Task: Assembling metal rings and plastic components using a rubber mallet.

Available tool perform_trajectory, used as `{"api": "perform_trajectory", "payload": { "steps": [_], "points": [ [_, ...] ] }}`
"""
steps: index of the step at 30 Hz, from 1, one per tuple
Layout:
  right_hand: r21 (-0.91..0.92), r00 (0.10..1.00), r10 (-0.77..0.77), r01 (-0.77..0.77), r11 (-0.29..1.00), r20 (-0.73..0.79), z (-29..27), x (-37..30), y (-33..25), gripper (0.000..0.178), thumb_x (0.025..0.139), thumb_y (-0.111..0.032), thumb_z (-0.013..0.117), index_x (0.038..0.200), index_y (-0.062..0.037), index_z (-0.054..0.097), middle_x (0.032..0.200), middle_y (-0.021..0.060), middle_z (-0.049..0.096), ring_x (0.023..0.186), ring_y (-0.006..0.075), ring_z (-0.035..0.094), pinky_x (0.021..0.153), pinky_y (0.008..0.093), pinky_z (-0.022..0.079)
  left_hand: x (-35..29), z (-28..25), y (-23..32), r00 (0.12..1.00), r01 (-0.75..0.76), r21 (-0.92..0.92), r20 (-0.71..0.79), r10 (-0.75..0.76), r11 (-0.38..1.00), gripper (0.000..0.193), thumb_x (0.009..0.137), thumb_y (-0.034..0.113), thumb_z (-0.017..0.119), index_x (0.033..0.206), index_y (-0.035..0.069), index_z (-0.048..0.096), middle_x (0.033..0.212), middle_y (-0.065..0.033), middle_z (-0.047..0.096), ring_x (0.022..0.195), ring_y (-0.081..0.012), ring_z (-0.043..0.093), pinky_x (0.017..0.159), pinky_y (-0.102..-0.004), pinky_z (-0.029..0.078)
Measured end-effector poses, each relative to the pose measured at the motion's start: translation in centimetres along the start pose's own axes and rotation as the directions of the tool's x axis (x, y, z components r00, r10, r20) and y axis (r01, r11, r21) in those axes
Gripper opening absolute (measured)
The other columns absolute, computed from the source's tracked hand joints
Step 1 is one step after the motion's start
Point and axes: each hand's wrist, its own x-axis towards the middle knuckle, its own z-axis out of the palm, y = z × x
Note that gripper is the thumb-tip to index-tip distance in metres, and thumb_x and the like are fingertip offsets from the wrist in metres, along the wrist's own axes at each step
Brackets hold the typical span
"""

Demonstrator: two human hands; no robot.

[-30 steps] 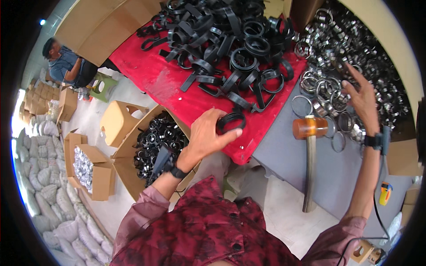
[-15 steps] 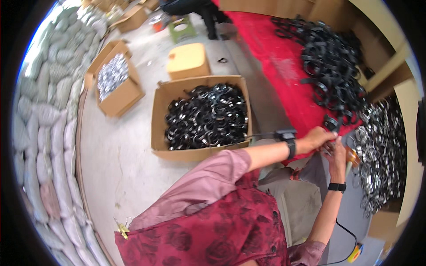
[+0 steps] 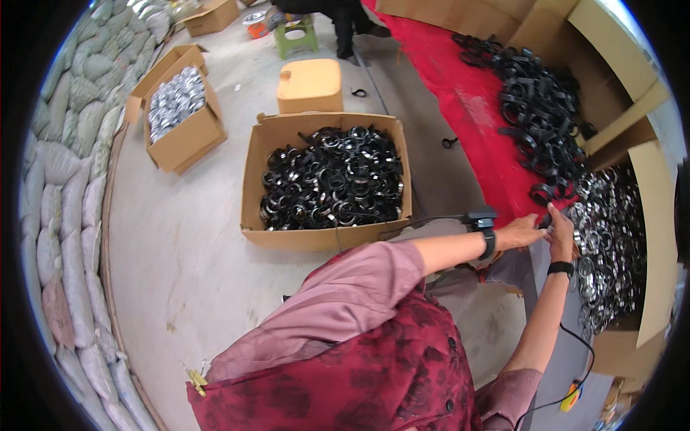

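A second ago, the left hand [image 3: 522, 232] was out over the red cloth [image 3: 474, 108] around a black ring, and the right hand [image 3: 560, 235] was over the shiny rings [image 3: 607, 241] right of the cloth. Now the hands are close together – right by the cloth's near edge. The view has swung left, so the big box [image 3: 287, 240] left of the cloth shows nearly whole – and past it, only another person's legs [image 3: 343, 32] show.

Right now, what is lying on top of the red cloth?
On the red cloth lies a heap of black ring-shaped parts. The left hand and right hand are at its near end. The heap's lowest parts are covered, so I cannot see them.
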Motion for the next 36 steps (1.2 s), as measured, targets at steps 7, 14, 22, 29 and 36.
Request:
{"api": "perform_trajectory", "payload": {
  "steps": [7,14,22,29,36],
  "points": [
    [-0.616,0.806,-0.577,0.524,0.588,0.134,-2.3,3.1,3.5,0.060,0.082,-0.035,0.077,0.120,0.0098,0.066,0.101,0.0236,0.074,0.094,0.0284,0.071,0.086,0.0366,0.052,-10.7,-1.7,-9.9,0.994,-0.112,0.124,0.015,0.111,0.986,0.031,0.096,0.023,0.065,0.116,0.000,0.065,0.085,-0.0099,0.070,0.071,-0.0174,0.069,0.068,-0.0356,0.054],
    [-0.530,0.858,-0.494,0.487,0.694,0.141,-5.2,5.1,4.5,0.036,0.091,-0.023,0.068,0.111,0.0067,0.067,0.084,0.0095,0.066,0.074,0.0139,0.058,0.067,0.0309,0.047,-20.4,-4.7,-10.3,0.808,-0.264,0.370,0.589,-0.005,0.891,0.038,0.091,0.029,0.066,0.117,0.002,0.067,0.101,-0.0188,0.073,0.098,-0.0350,0.068,0.089,-0.0449,0.052],
    [-0.757,0.701,-0.683,0.556,0.343,0.206,-5.7,5.6,2.7,0.038,0.096,-0.016,0.063,0.130,0.0008,0.063,0.128,0.0253,0.064,0.121,0.0386,0.060,0.106,0.0430,0.044,-20.4,-5.5,-11.1,0.841,-0.233,0.514,0.533,-0.094,0.825,0.039,0.091,0.032,0.067,0.115,0.000,0.067,0.107,-0.0215,0.070,0.109,-0.0386,0.062,0.097,-0.0478,0.048],
    [-0.820,0.558,-0.656,0.546,-0.170,0.508,-10.6,5.9,-1.6,0.044,0.094,-0.002,0.058,0.138,-0.0048,0.056,0.141,0.0189,0.054,0.134,0.0377,0.048,0.113,0.0463,0.037,-19.9,-5.7,-11.6,0.847,-0.237,0.414,0.531,-0.022,0.879,0.031,0.093,0.024,0.066,0.113,0.001,0.067,0.107,-0.0210,0.069,0.106,-0.0395,0.063,0.095,-0.0473,0.049],
    [-0.448,0.712,-0.694,0.588,0.673,-0.107,-9.2,1.5,-4.5,0.040,0.105,-0.021,0.060,0.140,-0.0040,0.059,0.122,0.0050,0.067,0.107,0.0103,0.061,0.095,0.0266,0.048,-20.6,-18.8,-9.2,0.933,0.051,0.191,-0.358,0.022,0.980,0.025,0.097,0.020,0.065,0.115,0.004,0.072,0.106,-0.0118,0.072,0.097,-0.0212,0.070,0.087,-0.0341,0.054]
  ]
}}
